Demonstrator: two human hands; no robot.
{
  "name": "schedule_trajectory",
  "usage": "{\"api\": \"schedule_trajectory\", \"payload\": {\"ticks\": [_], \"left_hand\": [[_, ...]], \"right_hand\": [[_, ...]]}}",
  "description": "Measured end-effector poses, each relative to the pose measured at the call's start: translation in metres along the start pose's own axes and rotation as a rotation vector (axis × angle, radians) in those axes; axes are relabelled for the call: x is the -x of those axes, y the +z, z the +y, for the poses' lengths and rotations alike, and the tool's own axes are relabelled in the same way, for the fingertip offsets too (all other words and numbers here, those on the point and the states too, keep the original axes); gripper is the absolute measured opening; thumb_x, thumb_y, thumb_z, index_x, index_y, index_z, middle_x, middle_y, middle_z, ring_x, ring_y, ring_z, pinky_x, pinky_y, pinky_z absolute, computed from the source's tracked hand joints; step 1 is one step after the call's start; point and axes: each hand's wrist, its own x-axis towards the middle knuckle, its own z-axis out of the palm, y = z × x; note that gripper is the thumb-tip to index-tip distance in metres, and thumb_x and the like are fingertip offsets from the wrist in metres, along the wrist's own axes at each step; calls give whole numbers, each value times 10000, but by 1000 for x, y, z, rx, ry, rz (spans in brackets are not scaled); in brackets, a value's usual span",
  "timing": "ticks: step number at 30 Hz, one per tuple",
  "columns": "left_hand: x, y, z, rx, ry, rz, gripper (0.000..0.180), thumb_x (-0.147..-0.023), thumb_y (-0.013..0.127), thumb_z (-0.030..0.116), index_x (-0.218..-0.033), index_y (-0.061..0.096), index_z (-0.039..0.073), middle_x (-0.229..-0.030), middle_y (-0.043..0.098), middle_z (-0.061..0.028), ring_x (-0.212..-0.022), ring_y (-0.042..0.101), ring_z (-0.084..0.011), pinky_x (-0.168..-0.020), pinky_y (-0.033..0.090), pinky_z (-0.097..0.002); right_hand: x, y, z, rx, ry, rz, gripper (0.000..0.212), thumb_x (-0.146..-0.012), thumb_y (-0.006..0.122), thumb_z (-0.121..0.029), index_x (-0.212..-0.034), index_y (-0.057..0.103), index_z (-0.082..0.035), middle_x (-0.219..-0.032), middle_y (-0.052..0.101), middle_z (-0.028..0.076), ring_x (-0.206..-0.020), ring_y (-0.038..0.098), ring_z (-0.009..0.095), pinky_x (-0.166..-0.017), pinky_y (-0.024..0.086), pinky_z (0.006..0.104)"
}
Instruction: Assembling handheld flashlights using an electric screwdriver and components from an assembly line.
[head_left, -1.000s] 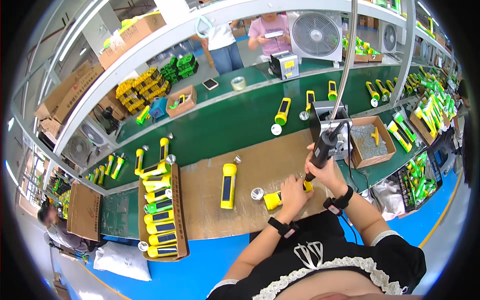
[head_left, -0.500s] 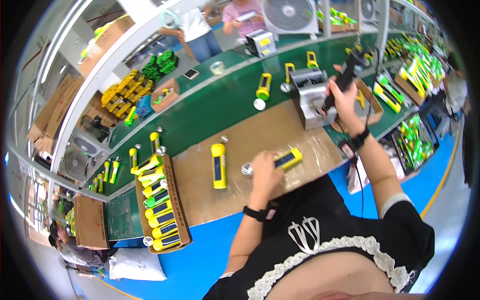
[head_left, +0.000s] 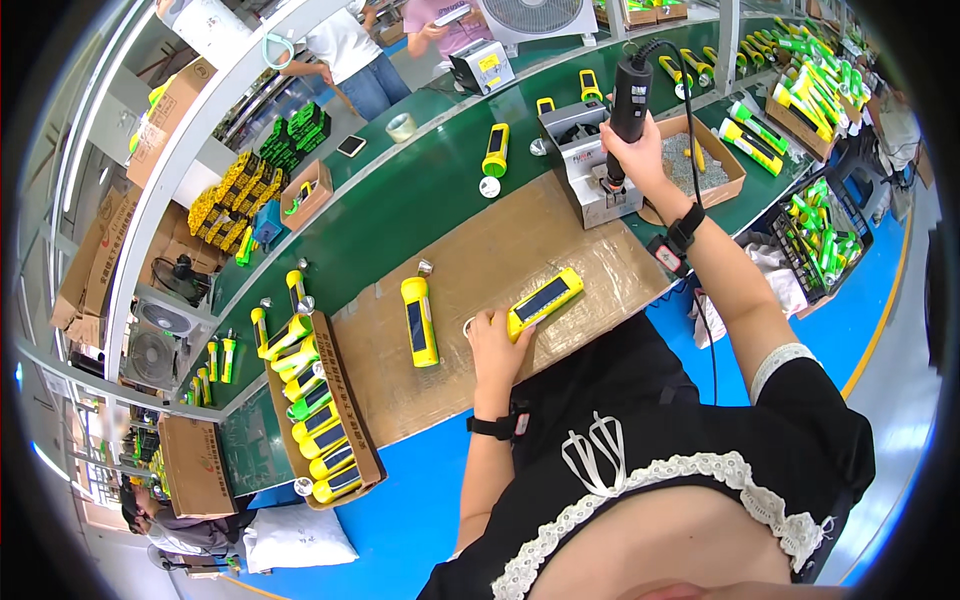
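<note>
My right hand is wrapped round a black corded electric screwdriver. The screwdriver stands nearly upright, its tip at the front of a grey metal box-shaped machine. On the cardboard sheet, my left hand closes its fingers on the left end of a yellow flashlight with a dark solar panel. A round clear piece by this end is mostly covered by the fingers. Left of it lies another yellow flashlight, with a small silvery reflector at its far end.
An open cardboard box of yellow and green flashlights stands at left. Right of the machine is a shallow box of small grey parts. More flashlights lie along the green conveyor belt. Two people stand beyond it, near a large fan.
The screwdriver has gone from tilted to nearly upright, its tip at the machine's front. My left hand stays at the flashlight's left end, now covering more of the round piece. The whole view has shifted.
</note>
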Motion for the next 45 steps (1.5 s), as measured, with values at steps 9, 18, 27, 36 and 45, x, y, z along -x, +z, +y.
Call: {"api": "schedule_trajectory", "payload": {"ticks": [9,18,27,36,45], "left_hand": [[-7,8,5,50,12,38,473,-652,772,280,-1037,613,55,-969,529,-174,-933,495,-345,-829,391,-438],[-7,10,1,99,-7,51,470,-638,778,259,-1031,612,60,-972,527,-155,-937,486,-332,-830,381,-433],[-2,10,5,95,-6,61,486,-647,770,269,-1044,600,44,-977,536,-156,-956,496,-333,-849,381,-439],[-26,-9,37,233,93,168,485,-721,730,207,-1130,538,31,-1021,561,-158,-987,520,-328,-859,407,-407],[-103,15,76,714,79,-31,189,-792,648,104,-934,641,-20,-800,643,-137,-678,615,-233,-638,486,-326]], "right_hand": [[-17,5,-4,2,95,-60,254,-726,643,-38,-907,464,-41,-631,535,15,-502,528,87,-470,437,234],[-7,5,-4,-10,-9,-7,322,-765,650,-19,-1046,492,-19,-704,564,34,-552,556,103,-507,452,248],[0,3,-12,-13,-11,-16,374,-777,639,-3,-1117,483,-10,-709,560,36,-563,553,106,-521,449,253],[21,26,-70,-207,34,-40,384,-811,578,2,-1173,451,11,-686,558,67,-559,547,140,-554,461,281],[47,58,-99,-586,102,-153,474,-830,543,-30,-1249,327,19,-695,514,86,-549,534,178,-555,470,329]]}}
